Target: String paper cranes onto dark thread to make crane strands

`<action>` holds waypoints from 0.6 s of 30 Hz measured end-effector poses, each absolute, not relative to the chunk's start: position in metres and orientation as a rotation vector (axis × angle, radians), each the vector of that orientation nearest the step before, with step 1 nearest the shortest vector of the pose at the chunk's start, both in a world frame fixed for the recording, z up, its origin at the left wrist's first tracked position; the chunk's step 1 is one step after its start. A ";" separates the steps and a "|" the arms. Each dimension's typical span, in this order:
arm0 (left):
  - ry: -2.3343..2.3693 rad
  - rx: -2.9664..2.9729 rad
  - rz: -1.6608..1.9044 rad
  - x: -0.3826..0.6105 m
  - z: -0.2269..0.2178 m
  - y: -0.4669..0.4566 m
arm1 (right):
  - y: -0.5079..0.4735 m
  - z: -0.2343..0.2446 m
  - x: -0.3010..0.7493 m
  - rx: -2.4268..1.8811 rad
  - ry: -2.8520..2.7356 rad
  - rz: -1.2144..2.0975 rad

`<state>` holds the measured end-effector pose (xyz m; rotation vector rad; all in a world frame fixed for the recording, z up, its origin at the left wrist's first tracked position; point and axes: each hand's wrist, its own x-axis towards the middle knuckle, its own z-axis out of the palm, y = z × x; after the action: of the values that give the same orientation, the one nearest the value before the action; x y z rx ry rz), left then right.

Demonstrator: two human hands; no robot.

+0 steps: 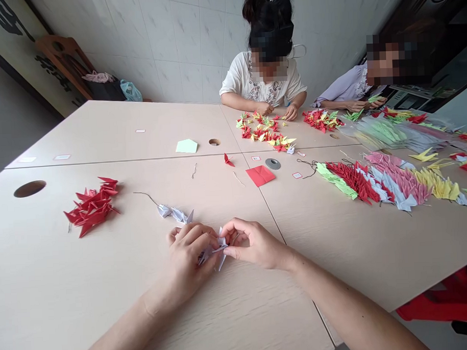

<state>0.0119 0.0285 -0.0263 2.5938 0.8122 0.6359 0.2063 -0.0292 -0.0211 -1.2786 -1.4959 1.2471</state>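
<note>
Over the tabletop [69,303], 2 hands [188,255] pinch a paper crane [215,251].

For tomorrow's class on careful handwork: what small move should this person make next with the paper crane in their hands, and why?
Probably ease the pale paper crane toward the pale cranes on a dark thread. The left hand and right hand both grip it, and those strung cranes lie just ahead.

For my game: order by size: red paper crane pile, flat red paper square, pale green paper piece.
Largest: red paper crane pile. Then flat red paper square and pale green paper piece, which look alike.
</note>
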 end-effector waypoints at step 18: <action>0.877 2.642 0.583 0.010 -0.020 0.030 | -0.024 -0.029 0.214 -1.362 -1.913 0.428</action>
<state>0.0097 0.0299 -0.0203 2.6418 0.8775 0.5827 0.2143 -0.0241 -0.0289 -1.3623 -1.9127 0.4279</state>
